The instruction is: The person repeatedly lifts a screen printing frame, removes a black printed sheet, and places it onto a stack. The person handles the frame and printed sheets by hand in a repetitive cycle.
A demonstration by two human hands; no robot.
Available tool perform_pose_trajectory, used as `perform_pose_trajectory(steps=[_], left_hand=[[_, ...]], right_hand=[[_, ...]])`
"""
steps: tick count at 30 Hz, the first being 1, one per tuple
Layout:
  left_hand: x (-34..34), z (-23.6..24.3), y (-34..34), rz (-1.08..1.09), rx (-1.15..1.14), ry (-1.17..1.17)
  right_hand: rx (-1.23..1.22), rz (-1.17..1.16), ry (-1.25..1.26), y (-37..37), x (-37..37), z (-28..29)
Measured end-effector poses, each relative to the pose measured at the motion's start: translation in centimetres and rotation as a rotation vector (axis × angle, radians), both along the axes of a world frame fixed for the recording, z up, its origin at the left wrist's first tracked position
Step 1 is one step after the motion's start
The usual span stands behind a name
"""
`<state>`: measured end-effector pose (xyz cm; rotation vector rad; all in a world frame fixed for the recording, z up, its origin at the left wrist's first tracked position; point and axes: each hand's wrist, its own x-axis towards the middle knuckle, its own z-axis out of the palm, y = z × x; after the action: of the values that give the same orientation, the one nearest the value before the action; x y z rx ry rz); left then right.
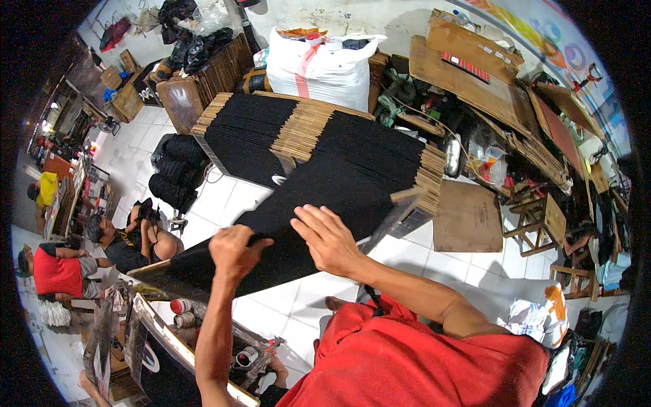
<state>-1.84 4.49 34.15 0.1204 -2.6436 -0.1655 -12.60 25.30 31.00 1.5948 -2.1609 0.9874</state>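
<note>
A long panel of black cloth [285, 261] stretches in front of me, its far end against a row of thin wooden boards [298, 129] with black cloth over them. At its left side my left hand [232, 252] is closed, fingers curled in at the cloth and thumb pointing right. My right hand [329, 237] lies over the middle of the panel, fingers stretched out together and nothing in its grasp. What lies beneath the left fingers is mostly hidden.
Behind the boards stands a big white sack [319, 68]. Black bundles [178, 173] lie on the tiled floor at left, near a seated person [132, 237]. Below left is a wooden frame [183, 353] with jars [182, 306]. A wooden stool [539, 224] stands right.
</note>
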Motion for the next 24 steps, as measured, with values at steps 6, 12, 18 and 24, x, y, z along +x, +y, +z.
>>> perform_pose_trajectory(steps=[6,12,18,24], left_hand=[[-2.2,-6.4,1.9,-0.131,0.082,-0.097],[0.4,-13.8,3.7,0.308,0.387,-0.01],[12.1,-27.6,12.4,0.895,0.861,-0.414],[22.1,-34.3,27.7,1.271,1.241,-0.965]], right_hand=[[0.647,0.276,-0.316,-4.4,-3.3,-4.9],[0.625,0.224,-0.429,-3.2,-6.3,-15.0],[0.772,-0.006,-0.477,-2.3,-12.5,-24.4],[0.816,-0.113,-0.455,-1.6,-19.1,-31.6]])
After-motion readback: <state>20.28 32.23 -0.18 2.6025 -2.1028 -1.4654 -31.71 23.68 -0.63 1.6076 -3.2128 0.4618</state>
